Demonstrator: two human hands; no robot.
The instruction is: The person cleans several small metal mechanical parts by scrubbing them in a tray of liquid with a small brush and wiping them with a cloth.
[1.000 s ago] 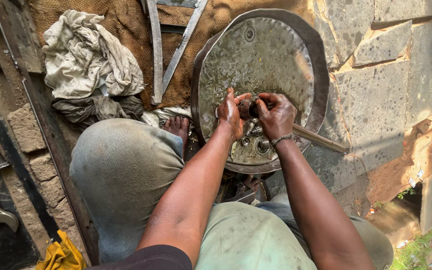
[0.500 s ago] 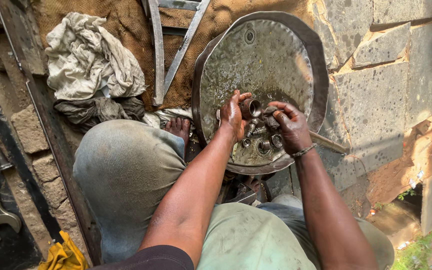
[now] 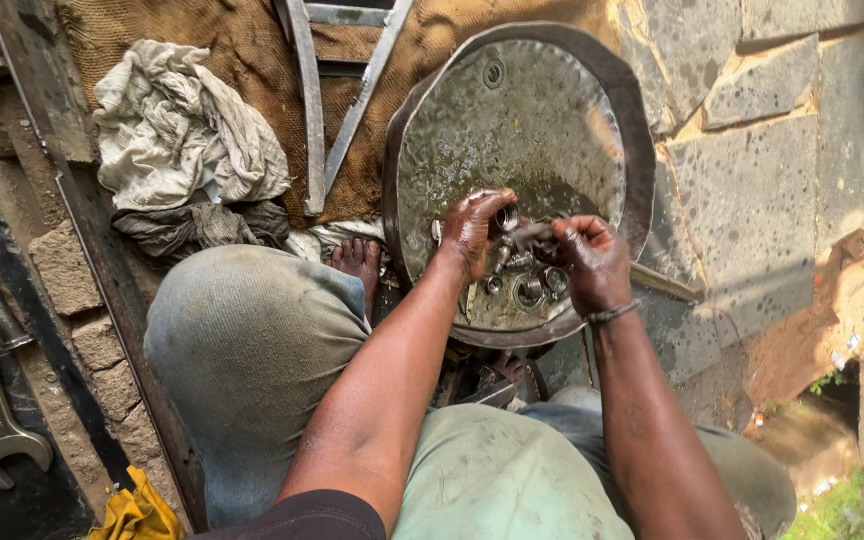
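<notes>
Looks like the parts-washing stage: the person is crouched over a big round metal pan [image 3: 552, 90] with murky liquid pooled at its low edge. Their left hand [image 3: 472, 230] is curled around a small metal bushing [image 3: 506, 216], and the right hand [image 3: 592, 262], just across from it, pinches a dark little part [image 3: 532, 236] I can't identify. More nuts and rings [image 3: 530, 290] sit in the liquid right below both hands, so I'd guess the next bit needs a careful rub without dropping anything into the muck.
</notes>
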